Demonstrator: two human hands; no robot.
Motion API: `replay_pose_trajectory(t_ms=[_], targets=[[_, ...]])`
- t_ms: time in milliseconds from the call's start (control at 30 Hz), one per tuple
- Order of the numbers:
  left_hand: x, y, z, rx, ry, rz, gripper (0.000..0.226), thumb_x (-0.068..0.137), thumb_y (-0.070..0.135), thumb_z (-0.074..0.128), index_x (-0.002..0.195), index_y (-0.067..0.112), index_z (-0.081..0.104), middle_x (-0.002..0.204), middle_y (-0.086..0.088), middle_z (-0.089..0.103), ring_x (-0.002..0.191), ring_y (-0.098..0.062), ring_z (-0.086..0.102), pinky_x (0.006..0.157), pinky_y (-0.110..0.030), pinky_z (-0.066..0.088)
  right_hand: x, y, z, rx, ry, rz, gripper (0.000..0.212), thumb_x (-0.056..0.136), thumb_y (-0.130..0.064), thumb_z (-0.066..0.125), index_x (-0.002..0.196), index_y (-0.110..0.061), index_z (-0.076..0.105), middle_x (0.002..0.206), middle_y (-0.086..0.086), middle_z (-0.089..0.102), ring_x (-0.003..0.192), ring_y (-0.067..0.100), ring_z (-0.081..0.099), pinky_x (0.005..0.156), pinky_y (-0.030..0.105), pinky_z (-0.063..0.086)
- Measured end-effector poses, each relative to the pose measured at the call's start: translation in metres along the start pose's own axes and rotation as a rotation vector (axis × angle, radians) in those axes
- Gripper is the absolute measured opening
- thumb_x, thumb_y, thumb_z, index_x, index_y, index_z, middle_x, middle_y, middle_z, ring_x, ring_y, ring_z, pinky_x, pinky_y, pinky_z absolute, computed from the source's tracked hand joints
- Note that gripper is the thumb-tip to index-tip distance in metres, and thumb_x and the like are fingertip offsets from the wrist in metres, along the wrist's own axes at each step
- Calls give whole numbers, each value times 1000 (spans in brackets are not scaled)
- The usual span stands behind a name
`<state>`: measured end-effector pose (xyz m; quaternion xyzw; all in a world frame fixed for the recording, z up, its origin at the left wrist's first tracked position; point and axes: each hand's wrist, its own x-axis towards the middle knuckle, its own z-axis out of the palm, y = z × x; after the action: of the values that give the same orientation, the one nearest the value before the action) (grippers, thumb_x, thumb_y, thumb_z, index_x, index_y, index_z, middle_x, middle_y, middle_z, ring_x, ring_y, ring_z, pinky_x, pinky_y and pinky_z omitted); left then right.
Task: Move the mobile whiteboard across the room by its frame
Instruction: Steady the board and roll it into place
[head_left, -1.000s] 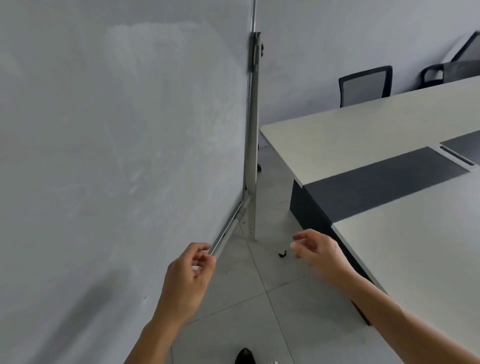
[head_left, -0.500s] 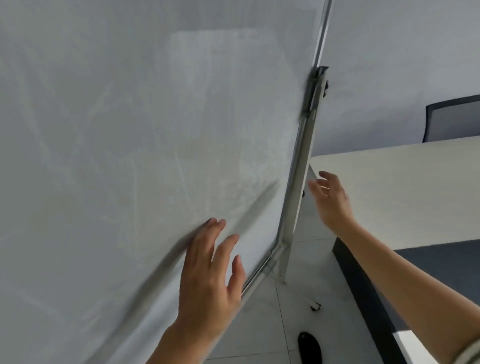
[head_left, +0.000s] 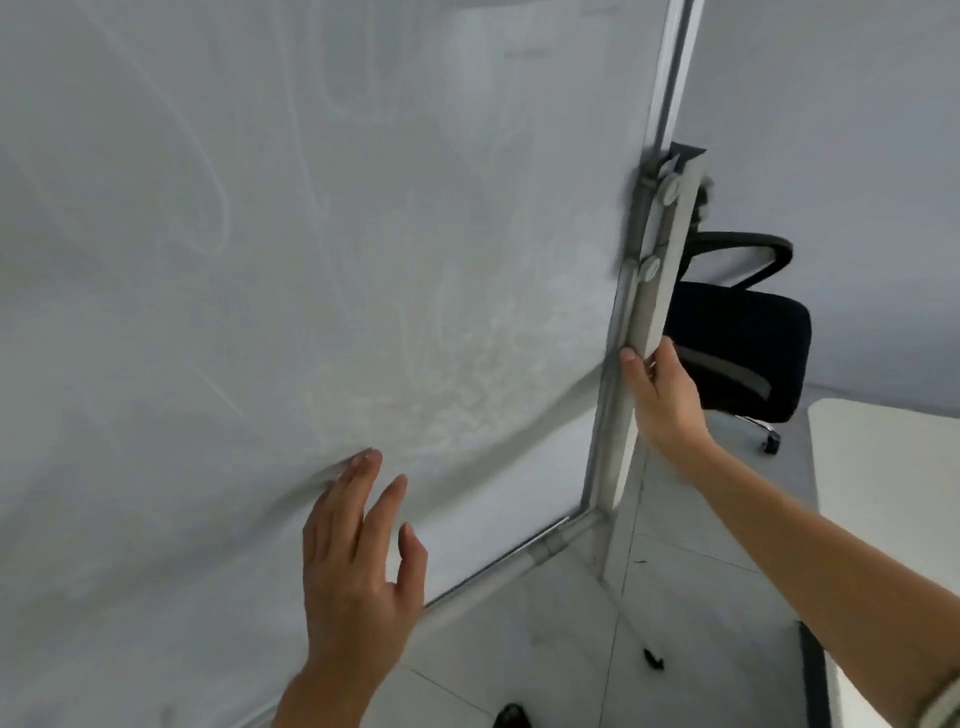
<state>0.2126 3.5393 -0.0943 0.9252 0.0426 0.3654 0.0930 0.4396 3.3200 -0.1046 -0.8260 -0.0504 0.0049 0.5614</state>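
Note:
The mobile whiteboard fills the left and middle of the view, its smeared white surface very close. Its grey metal upright frame post runs down the right edge, and a bottom rail slants down to the left. My right hand is wrapped around the upright post about halfway down, thumb on the near face. My left hand lies flat with fingers spread against the board surface near the bottom rail.
A black office chair stands just behind the post on the right. A white table juts in at the right edge. Light tiled floor lies below, with a small dark object and a shoe tip.
My right hand has reached forward and closed on the upright post. My left hand rose from the bottom rail and now lies flat on the board. The view has swung closer.

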Motion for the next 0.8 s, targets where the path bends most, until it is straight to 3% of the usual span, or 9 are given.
replay_pose_trajectory(t_ms=[167,400,567,800], targets=[[36,-37,30,107,-42,-156,44,86,15,52,128,4,56,148,-21,44,139,-33,39,105,-57,41,78,-13,45,-78,-142,-127,39,96,-39,47,94,0,45,66,1,44,63,23,48,63,42,41],[87,-105,82,322,-41,-208,53,86,21,45,136,6,50,155,-22,32,146,-33,25,117,-57,22,170,-35,121,-131,-250,-189,30,95,-37,49,86,-10,40,64,-1,41,58,17,43,55,34,33],[125,-153,111,396,-60,-240,56,84,23,46,138,7,48,156,-22,28,147,-34,22,117,-59,19,228,-55,175,-134,-302,-220,31,96,-36,48,99,-5,47,65,-2,41,62,19,44,63,36,37],[173,-215,140,438,-33,-302,56,84,21,48,138,7,49,156,-24,28,148,-34,19,118,-57,19,304,-82,251,-116,-379,-248,30,95,-36,50,98,-6,48,65,-3,41,63,19,43,58,33,35]])
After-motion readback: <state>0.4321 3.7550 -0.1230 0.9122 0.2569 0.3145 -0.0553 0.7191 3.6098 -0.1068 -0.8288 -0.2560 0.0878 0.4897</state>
